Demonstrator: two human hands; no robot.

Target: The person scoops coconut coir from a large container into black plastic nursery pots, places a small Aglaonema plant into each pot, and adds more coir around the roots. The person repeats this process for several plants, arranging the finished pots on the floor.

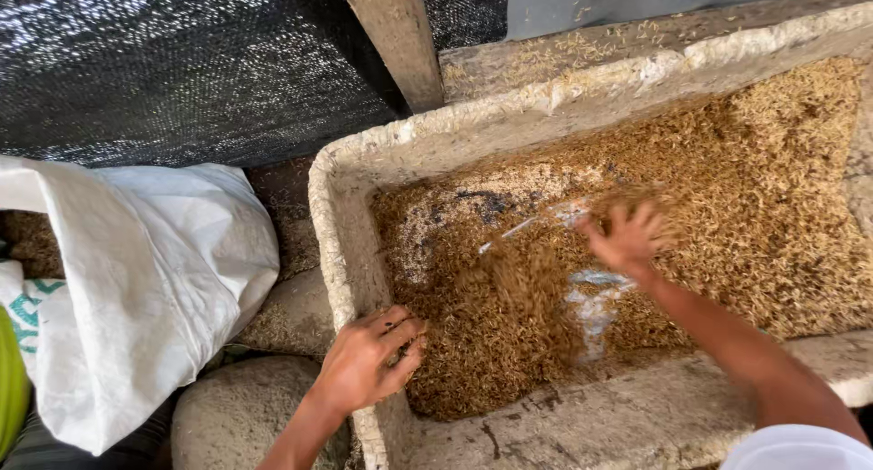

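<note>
Nearest the lens, at 5 o'clock, a white sleeve (798, 447) leads up the right forearm to the right hand (626, 238), which sits near frame centre, blurred, fingers spread apart and clamped on nothing, with husk flying off around it. Husk (727, 197), golden-brown and loose, fills the trough from centre out to 3 o'clock, heaped thicker toward 2 o'clock and thinner at 10 o'clock of the trough floor, where grey bottom shows. A pale strip (596, 297), perhaps plastic, lies in the husk just below that hand; I cannot tell what it is. The left hand (368, 356), at 7 o'clock, rests on the trough's near corner, fingers curled loosely into the husk edge, not gripping anything I can see.

Judging by the blur and scatter, the step in hand looks like raking or tossing the husk across the trough. A next sweep would seem to call for an open palm drawn through the heap, with the left hand bracing.

Outward: the rough trough (327, 206) rim, a white sack (155, 279) at 9 o'clock, stones (241, 415) at 7, black netting (182, 61) at 11, a wooden post (396, 34) at 12.
</note>
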